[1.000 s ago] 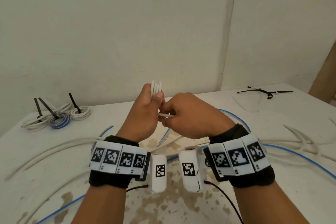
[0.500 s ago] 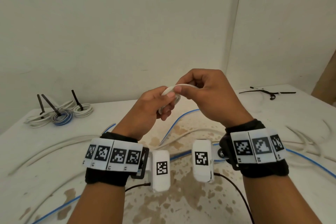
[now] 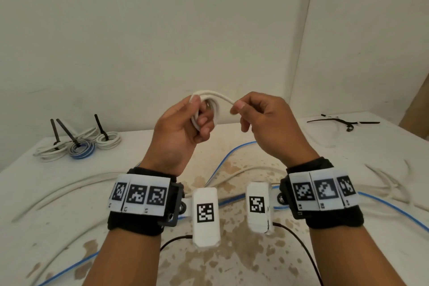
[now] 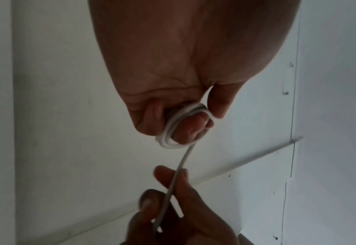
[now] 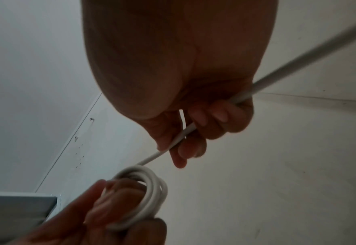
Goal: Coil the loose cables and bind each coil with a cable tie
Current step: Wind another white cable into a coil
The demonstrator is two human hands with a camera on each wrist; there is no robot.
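A white cable is wound into a small coil (image 3: 210, 109) around the fingers of my left hand (image 3: 185, 127), which grips it in the air above the table. Its free end (image 3: 228, 102) arcs right to my right hand (image 3: 260, 121), which pinches it between thumb and forefinger. In the left wrist view the coil (image 4: 179, 126) wraps my fingers and the tail (image 4: 179, 169) runs down into the right hand (image 4: 172, 199). In the right wrist view the tail (image 5: 172, 142) passes through my right fingers toward the coil (image 5: 149, 192).
Three bound coils with black ties (image 3: 79, 144) lie at the table's back left. Loose white cables (image 3: 58, 190) and a blue cable (image 3: 394, 209) sprawl over the stained white table (image 3: 232, 262). Black cable ties (image 3: 343, 122) lie at the back right. Walls stand close behind.
The hands have drawn apart: my right hand swung the cable end over and out to the right, adding a turn, while my left hand rose slightly and turned with the coil.
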